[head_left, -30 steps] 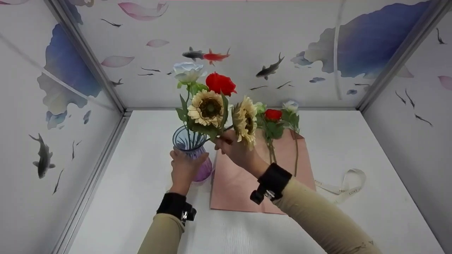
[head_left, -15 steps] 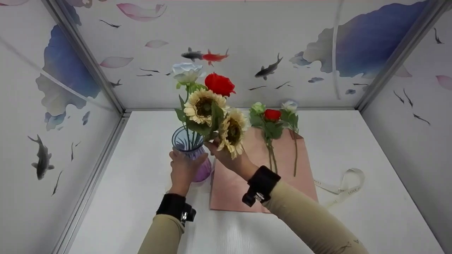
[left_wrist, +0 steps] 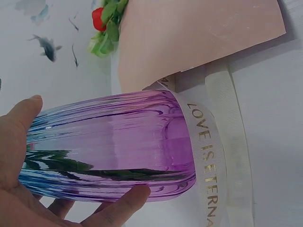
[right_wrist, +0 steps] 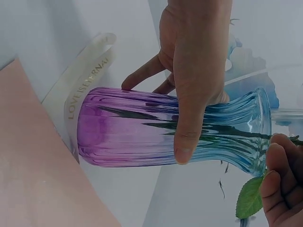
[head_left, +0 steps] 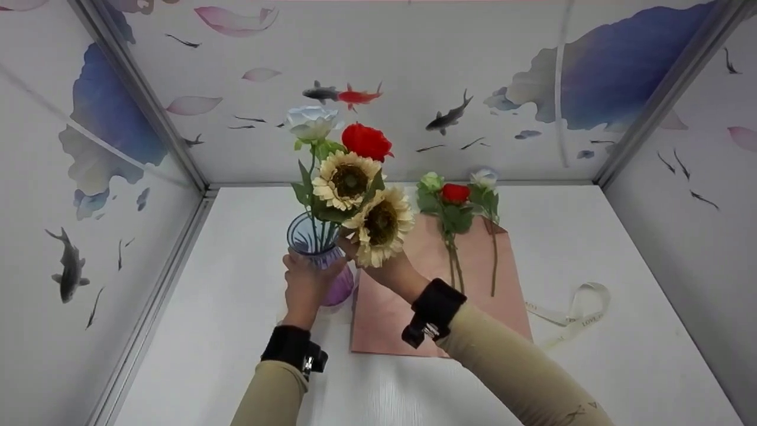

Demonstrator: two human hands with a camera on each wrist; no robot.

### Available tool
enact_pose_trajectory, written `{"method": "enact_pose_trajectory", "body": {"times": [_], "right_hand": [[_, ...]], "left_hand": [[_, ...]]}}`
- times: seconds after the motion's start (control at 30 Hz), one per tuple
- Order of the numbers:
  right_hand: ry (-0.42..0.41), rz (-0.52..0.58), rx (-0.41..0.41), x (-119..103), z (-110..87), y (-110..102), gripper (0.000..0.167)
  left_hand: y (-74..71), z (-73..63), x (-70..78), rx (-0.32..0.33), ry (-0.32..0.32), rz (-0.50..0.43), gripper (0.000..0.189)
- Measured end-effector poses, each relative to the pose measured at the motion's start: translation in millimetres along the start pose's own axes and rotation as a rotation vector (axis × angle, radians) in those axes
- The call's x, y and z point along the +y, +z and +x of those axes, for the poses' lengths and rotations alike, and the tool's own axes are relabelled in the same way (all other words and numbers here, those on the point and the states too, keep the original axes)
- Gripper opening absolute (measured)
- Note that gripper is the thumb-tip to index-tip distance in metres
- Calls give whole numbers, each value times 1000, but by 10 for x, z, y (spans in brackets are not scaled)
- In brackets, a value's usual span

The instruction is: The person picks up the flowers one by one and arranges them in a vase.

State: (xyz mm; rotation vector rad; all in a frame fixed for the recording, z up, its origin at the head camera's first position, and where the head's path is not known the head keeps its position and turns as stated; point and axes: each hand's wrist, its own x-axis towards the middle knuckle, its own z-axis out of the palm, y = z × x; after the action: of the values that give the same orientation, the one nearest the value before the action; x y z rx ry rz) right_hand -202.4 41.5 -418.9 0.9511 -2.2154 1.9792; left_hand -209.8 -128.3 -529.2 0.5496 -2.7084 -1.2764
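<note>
A ribbed glass vase (head_left: pixel 338 289), blue at the mouth and purple at the base, stands upright on the table. My left hand (head_left: pixel 305 293) grips it round the upper body, thumb on the near side in the right wrist view. Beside the rim, my right hand (right_wrist: pixel 284 182) pinches the stem of a cream sunflower (head_left: pixel 381 226); the bloom hides part of that hand in the head view. A second sunflower (head_left: pixel 348 181), a white rose (head_left: pixel 312 124) and a red rose (head_left: pixel 366 142) rise from the vase. Dark stems (right_wrist: pixel 227 130) show through the glass.
Pink wrapping paper (head_left: pixel 402 319) lies right of the vase. On it rest a red rose (head_left: pixel 455 194), a white rose (head_left: pixel 485 178) and a pale green bloom (head_left: pixel 432 181). A lettered white ribbon (left_wrist: pixel 203 156) runs by the vase base. More ribbon (head_left: pixel 597 302) lies farther right.
My right hand has moved left and slightly down to the vase rim with the sunflower, whose bloom has turned to face the head camera. The left hand stays on the vase.
</note>
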Motion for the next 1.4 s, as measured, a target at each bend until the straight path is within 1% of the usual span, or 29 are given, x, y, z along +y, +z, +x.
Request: {"method": "enact_pose_trajectory", "body": {"times": [0.07,0.1,0.13,0.23,0.3,0.4,0.47,0.67,0.77,0.83,0.87,0.93,1.0,1.17,1.3,1.4], "right_hand": [[15,55,-16,-2,0,-5,19],[26,116,-20,4,0,-8,20],[28,154,-27,15,2,-10,20],[6,158,-39,53,8,-15,18],[10,155,-42,71,6,-17,18],[19,133,-41,77,13,-13,19],[45,116,-49,77,22,-5,20],[55,52,-68,74,45,23,17],[58,41,-79,73,37,23,20],[40,17,-82,178,53,19,21],[39,14,-80,187,57,19,20],[35,0,-72,287,84,23,18],[38,-52,-50,393,114,25,18],[51,-140,-14,491,160,19,24],[107,-126,0,523,183,13,25],[130,-104,-2,550,197,12,27]], "left_hand": [[1,-3,-4,4,5,1,119],[1,-4,-7,2,7,2,119],[1,-6,-8,-2,5,1,119],[-1,-11,-11,-16,5,-6,121],[-3,-13,-12,-25,1,-7,122],[-5,-14,-5,-29,-3,-12,122],[-6,-10,-4,-27,-8,-8,121],[-3,7,2,-34,-22,9,122],[-9,10,9,-43,-26,27,124],[-11,9,12,-44,-23,33,125],[-11,5,13,-41,-20,34,125],[-13,-1,14,-39,-18,25,125],[-10,-5,11,-37,-16,8,122],[-5,-5,-8,-31,-3,-13,120],[-8,3,-15,-34,-7,-13,121],[-11,8,-17,-41,-16,-16,121]]}}
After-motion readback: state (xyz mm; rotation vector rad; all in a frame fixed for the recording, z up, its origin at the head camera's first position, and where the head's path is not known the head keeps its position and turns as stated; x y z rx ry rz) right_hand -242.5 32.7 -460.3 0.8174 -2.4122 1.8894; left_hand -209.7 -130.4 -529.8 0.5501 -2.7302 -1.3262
